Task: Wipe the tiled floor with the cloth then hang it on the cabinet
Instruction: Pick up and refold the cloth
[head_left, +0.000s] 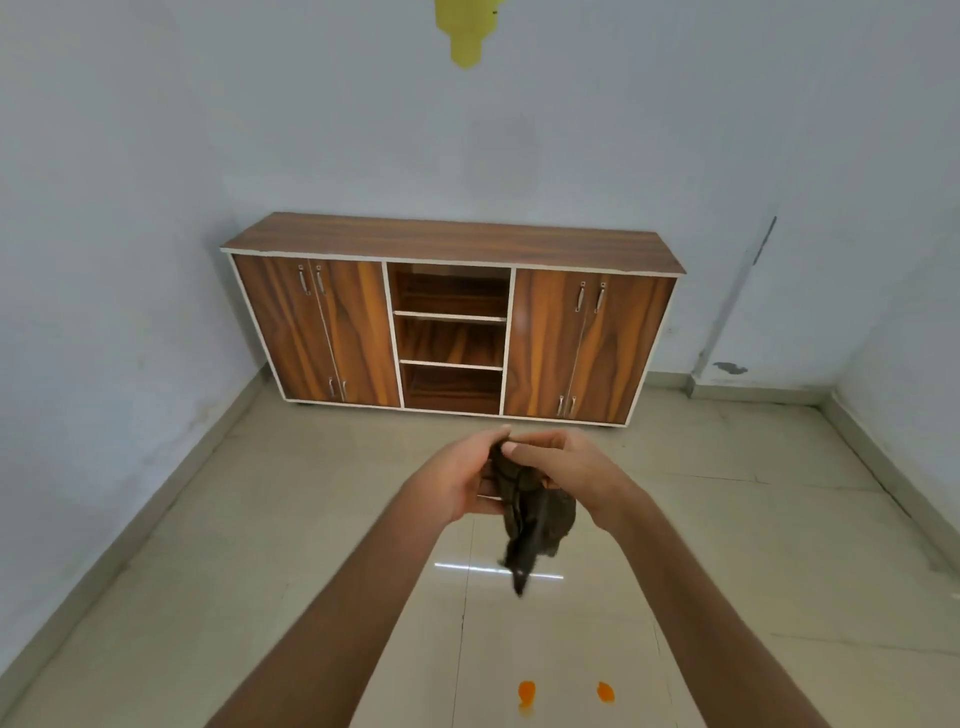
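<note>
Closest to the person, two small orange spots (526, 693) sit side by side on the shiny tiled floor (260, 519). Both bare arms reach out above them. The left hand (457, 480) and the right hand (566, 467) meet in the middle, up in the air, and both hold a dark cloth (530, 519). The fingers of each hand curl round the top of the cloth and pinch it. The rest of the cloth hangs down in a bunch between the wrists, with one thin end pointing at the floor. It does not touch the floor. A bright stripe of light (498, 569) shines on the tiles behind the hanging end. Farther off, a brown wooden cabinet (452, 244) stands against the pale wall (571, 130). It has shut doors (317, 332) on each side and open shelves (451, 317) in the middle. High on the wall is a yellow mark (467, 36)
</note>
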